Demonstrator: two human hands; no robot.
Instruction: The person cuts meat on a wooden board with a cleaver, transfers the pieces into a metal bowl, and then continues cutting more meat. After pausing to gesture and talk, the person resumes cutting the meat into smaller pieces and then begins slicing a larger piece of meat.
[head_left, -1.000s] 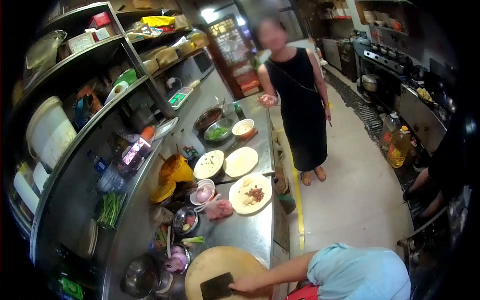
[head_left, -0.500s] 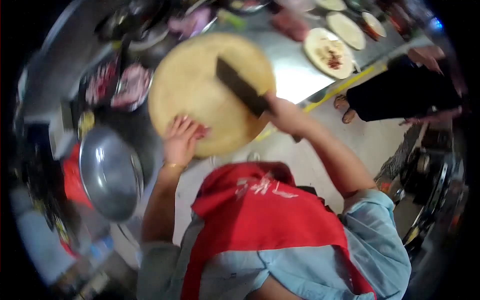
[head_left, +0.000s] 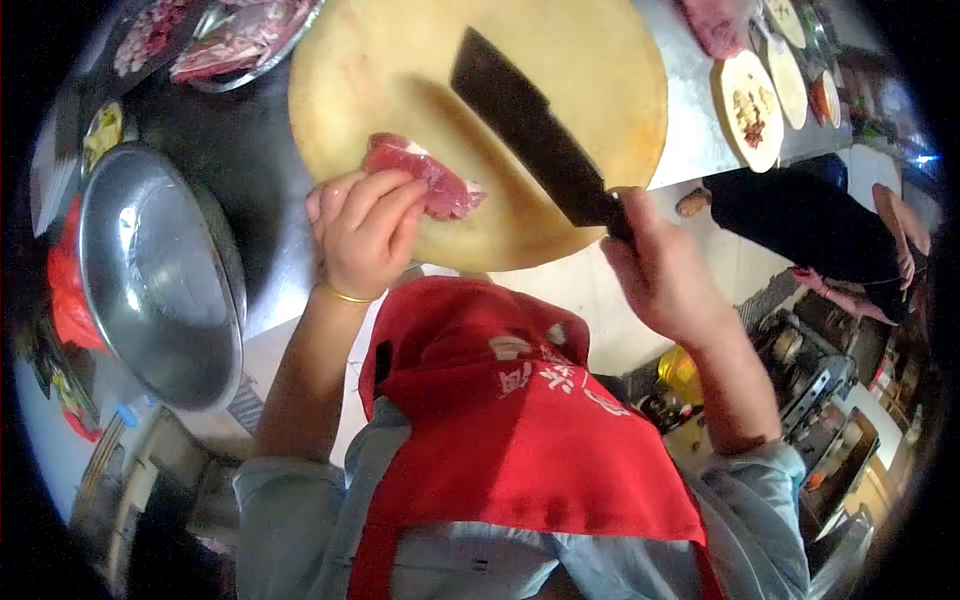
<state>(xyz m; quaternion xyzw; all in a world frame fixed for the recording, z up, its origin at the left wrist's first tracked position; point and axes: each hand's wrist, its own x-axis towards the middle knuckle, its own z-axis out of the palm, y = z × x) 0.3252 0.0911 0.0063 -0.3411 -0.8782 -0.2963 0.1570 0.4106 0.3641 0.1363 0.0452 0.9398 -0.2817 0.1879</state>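
My right hand point(head_left: 665, 265) is closed around the handle of a cleaver point(head_left: 525, 130). The dark, broad blade is raised a little over a thick round chopping board point(head_left: 590, 70) and points to the far left, casting a shadow on the wood. On the near left part of the board lies a piece of raw red meat point(head_left: 425, 178) with a few pale fatty edges. My left hand point(head_left: 368, 228) is on the near side of that meat, its fingers curled and pressed onto it. The blade and the meat are apart.
Left of the board stands a large metal bowl point(head_left: 160, 280). A metal tray point(head_left: 250, 75) at the back left holds raw meat. Plates, one an oval plate with chopped ingredients point(head_left: 738, 75), stand at the right. A person in dark clothes point(head_left: 810, 220) is beyond the counter's right edge.
The view has come closer to the board and sharpened. The meat, mostly covered by my left hand before, now shows plainly. The cleaver stays in my right hand over the board.
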